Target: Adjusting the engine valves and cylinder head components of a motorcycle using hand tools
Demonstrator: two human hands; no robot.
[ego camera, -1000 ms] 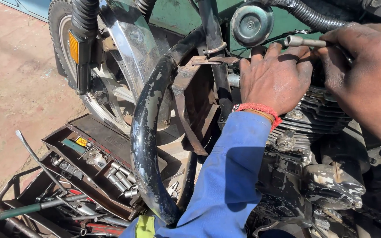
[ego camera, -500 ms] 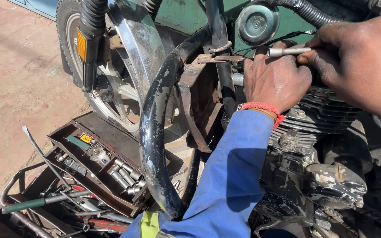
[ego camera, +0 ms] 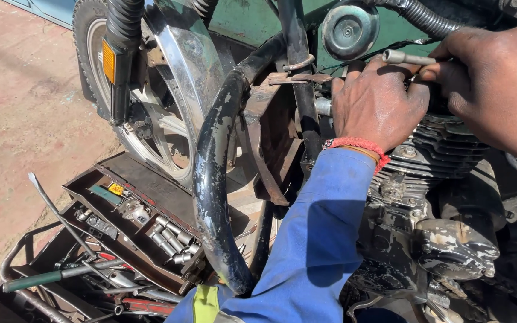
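The curved black crash bar [ego camera: 213, 179] and the rusty bracket [ego camera: 270, 137] are crowding the left hand [ego camera: 378, 104] from its left, while the finned engine [ego camera: 444, 149] is blocking below. Open ground [ego camera: 25, 107] is lying free beyond the front wheel [ego camera: 151, 113]; the open toolbox [ego camera: 121, 221] is filling the floor below.

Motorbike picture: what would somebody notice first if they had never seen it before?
Two hands at the top, by the motorbike's engine: the left hand in a blue sleeve with a red wristband, the right hand gripping a metal tool. A scuffed black crash bar curves down the middle. An open toolbox of sockets sits lower left.
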